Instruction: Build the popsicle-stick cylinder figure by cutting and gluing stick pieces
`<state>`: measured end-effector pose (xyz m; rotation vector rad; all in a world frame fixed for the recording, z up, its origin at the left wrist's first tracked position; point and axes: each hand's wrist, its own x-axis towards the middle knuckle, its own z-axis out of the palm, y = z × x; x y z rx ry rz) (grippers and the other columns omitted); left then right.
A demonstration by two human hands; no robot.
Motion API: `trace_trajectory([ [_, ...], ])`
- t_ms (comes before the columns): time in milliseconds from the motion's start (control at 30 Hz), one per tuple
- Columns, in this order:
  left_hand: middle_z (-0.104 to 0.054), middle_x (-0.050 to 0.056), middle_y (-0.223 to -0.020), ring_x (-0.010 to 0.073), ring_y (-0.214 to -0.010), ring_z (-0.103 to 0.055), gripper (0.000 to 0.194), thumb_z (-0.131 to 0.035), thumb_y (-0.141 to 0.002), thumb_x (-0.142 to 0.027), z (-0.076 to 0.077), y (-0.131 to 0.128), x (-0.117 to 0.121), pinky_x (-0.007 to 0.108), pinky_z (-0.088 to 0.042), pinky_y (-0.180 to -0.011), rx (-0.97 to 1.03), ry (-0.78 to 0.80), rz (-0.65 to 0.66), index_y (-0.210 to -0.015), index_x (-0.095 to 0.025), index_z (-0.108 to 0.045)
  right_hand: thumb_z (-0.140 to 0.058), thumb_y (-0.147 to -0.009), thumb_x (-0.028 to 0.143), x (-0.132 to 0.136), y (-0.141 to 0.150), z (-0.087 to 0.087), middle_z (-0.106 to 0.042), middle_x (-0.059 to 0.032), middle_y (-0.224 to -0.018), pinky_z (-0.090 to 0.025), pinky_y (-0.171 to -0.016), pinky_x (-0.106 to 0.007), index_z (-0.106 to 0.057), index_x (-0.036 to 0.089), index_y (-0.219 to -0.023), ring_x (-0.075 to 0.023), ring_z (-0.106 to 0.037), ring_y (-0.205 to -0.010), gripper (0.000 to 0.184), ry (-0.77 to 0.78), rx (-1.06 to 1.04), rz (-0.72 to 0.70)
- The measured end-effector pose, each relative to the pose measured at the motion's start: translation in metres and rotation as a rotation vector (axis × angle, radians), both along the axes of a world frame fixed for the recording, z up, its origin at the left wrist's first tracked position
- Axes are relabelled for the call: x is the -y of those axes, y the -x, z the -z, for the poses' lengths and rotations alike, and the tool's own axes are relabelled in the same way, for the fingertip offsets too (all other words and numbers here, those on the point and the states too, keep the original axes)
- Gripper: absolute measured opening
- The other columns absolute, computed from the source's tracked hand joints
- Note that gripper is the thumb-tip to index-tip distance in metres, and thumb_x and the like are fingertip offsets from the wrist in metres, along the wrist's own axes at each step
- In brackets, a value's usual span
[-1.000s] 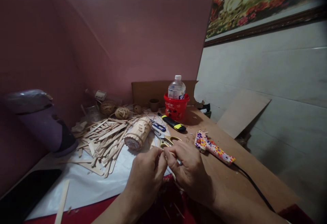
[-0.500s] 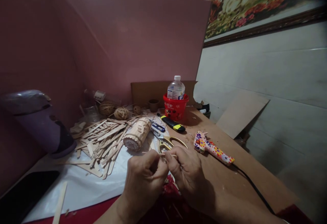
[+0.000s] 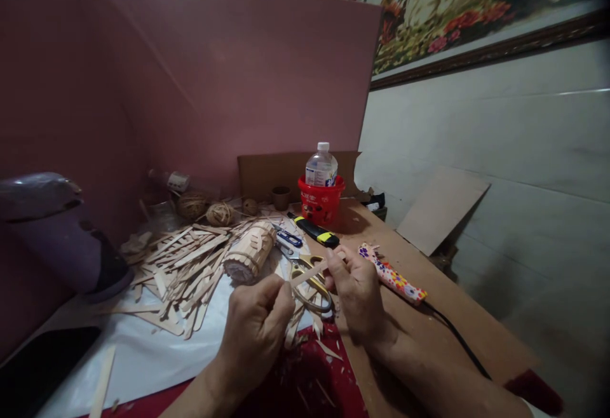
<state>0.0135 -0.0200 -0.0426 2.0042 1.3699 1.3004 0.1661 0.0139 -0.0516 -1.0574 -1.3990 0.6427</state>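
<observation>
A flat wooden craft stick [image 3: 309, 273] stretches between my two hands above the table. My left hand [image 3: 260, 326] is closed, pinching its left end. Thumb and fingers of my right hand [image 3: 355, 291] pinch the other end. Beneath the stick lie scissors with gold handles [image 3: 320, 298], partly covered by the stick and my right hand. Just beyond my left hand, a small barrel made of wooden pieces [image 3: 250, 251] rests on its side. A heap of loose craft sticks [image 3: 190, 265] spreads to its left.
Beyond the scissors are blue snips [image 3: 289, 236], a black-and-yellow utility knife [image 3: 315, 230] and a red bucket [image 3: 321, 201] holding a plastic bottle [image 3: 321, 165]. To the right lies a flowered glue gun [image 3: 393, 276] with a cord. Twine balls [image 3: 220, 214] sit behind the sticks; a purple tumbler [image 3: 61, 240] stands left.
My hands were together with the stick mostly hidden; now they have moved apart and the stick shows between them. The right hand has risen and tilted. The view has shifted slightly right.
</observation>
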Motion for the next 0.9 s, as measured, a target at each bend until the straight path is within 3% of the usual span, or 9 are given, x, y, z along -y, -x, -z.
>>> trace_trajectory([
  [167, -0.044, -0.006, -0.053, 0.0097, -0.047, -0.039, 0.013, -0.048, -0.083, -0.023, -0.002, 0.003, -0.002, 0.022, -0.030, -0.046, 0.114, -0.035, -0.052, -0.075, -0.018, -0.056, -0.046, -0.087, 0.039, 0.003, 0.002, -0.002, -0.045, 0.0048, -0.047, -0.034, -0.044, -0.023, -0.043, 0.022, -0.057, -0.0102, -0.040, -0.043, 0.035, 0.026, -0.038, -0.062],
  [333, -0.046, -0.003, -0.056, 0.0113, -0.054, -0.042, 0.028, -0.049, -0.086, -0.028, -0.008, 0.004, -0.005, 0.024, -0.033, -0.053, 0.074, -0.038, -0.119, -0.061, -0.018, -0.056, -0.042, -0.090, 0.043, 0.007, 0.004, -0.006, -0.044, 0.0049, -0.049, -0.035, -0.044, -0.023, -0.044, 0.021, -0.060, -0.0104, -0.041, -0.044, 0.037, 0.055, -0.079, -0.133],
  [400, -0.051, -0.001, -0.063, 0.0119, -0.059, -0.045, 0.025, -0.054, -0.084, -0.029, -0.008, 0.003, -0.007, 0.024, -0.035, -0.056, 0.130, -0.015, -0.074, -0.062, -0.017, -0.057, -0.042, -0.091, 0.044, 0.008, 0.004, -0.006, -0.043, 0.0047, -0.051, -0.034, -0.046, -0.023, -0.043, 0.021, -0.060, -0.0105, -0.040, -0.046, 0.039, 0.047, -0.066, -0.148],
  [467, -0.056, 0.001, -0.068, 0.0122, -0.060, -0.049, 0.021, -0.057, -0.082, -0.034, -0.006, 0.001, -0.009, 0.024, -0.037, -0.055, 0.244, 0.153, 0.076, -0.070, -0.017, -0.061, -0.042, -0.091, 0.044, 0.009, 0.005, -0.006, -0.041, 0.0048, -0.052, -0.033, -0.046, -0.024, -0.042, 0.021, -0.058, -0.0103, -0.039, -0.047, 0.040, 0.051, -0.042, -0.192],
  [600, -0.052, -0.003, -0.047, 0.0086, -0.037, -0.041, 0.032, -0.057, -0.081, -0.046, 0.000, -0.002, -0.010, 0.022, -0.026, -0.039, 0.423, 0.588, 0.357, -0.072, -0.016, -0.058, -0.052, -0.088, 0.044, 0.006, 0.005, -0.004, -0.041, 0.0054, -0.054, -0.031, -0.045, -0.022, -0.045, 0.020, -0.060, -0.0093, -0.036, -0.049, 0.037, 0.084, -0.093, -0.296],
  [767, -0.053, -0.003, -0.042, 0.0067, -0.033, -0.041, 0.031, -0.065, -0.075, -0.042, 0.000, -0.003, -0.011, 0.019, -0.024, -0.037, 0.546, 0.654, 0.364, -0.063, -0.015, -0.055, -0.060, -0.081, 0.050, -0.005, 0.001, -0.003, -0.040, 0.0079, -0.050, -0.022, -0.038, -0.020, -0.046, 0.020, -0.064, -0.0068, -0.027, -0.042, 0.037, 0.160, -0.392, -0.242],
  [900, -0.052, -0.003, -0.039, 0.0064, -0.030, -0.040, 0.033, -0.068, -0.072, -0.043, -0.001, -0.004, -0.012, 0.018, -0.024, -0.034, 0.615, 0.701, 0.351, -0.061, -0.015, -0.054, -0.061, -0.079, 0.050, -0.008, 0.000, -0.003, -0.047, 0.0051, -0.056, -0.022, -0.037, -0.020, -0.053, 0.019, -0.071, -0.0073, -0.032, -0.042, 0.034, 0.175, -0.430, -0.194],
])
